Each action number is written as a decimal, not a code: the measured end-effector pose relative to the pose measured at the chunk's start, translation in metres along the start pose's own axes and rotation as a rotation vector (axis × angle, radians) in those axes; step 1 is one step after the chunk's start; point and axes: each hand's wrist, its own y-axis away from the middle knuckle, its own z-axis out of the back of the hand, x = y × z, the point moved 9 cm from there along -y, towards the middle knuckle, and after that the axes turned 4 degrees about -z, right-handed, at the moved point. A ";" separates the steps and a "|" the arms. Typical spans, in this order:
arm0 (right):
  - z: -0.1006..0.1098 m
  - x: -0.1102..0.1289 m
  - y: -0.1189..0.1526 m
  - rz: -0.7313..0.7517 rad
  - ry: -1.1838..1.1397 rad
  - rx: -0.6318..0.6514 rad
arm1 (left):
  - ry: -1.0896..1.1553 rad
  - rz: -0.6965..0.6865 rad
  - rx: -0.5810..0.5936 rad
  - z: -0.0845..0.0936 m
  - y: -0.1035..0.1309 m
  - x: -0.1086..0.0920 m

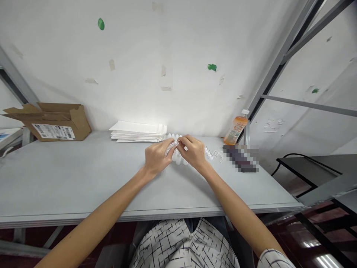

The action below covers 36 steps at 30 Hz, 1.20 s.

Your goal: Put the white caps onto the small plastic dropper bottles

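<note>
My left hand (158, 155) has its fingers wrapped round a small clear, tube-like piece (170, 146), above the middle of the table. My right hand (193, 152) meets it from the right, thumb and fingertips pinched at the end of that same piece. Whether the right fingertips hold a separate small part is too small to tell. Several white translucent pieces (178, 160) stand or lie in rows behind and below the hands, partly hidden by them. More small clear parts (217, 155) lie loose just right of my right hand.
On the grey table (83, 178), an open cardboard box (60, 123) stands at the left and a stack of white sheets (136, 132) lies at the back. An orange drink bottle (236, 128) and a blurred dark object (242, 158) are at the right.
</note>
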 end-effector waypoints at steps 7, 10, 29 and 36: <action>-0.008 -0.002 0.003 -0.056 0.044 0.055 | -0.010 -0.012 -0.035 0.003 -0.001 -0.002; -0.010 -0.002 0.005 -0.081 0.045 0.064 | -0.018 0.000 -0.014 0.001 -0.001 -0.001; 0.002 -0.018 0.002 -0.314 -0.423 0.087 | 0.048 0.023 -0.034 0.006 -0.004 0.002; -0.014 -0.019 0.005 -0.542 -0.876 0.308 | 0.160 0.013 0.047 0.000 -0.006 -0.001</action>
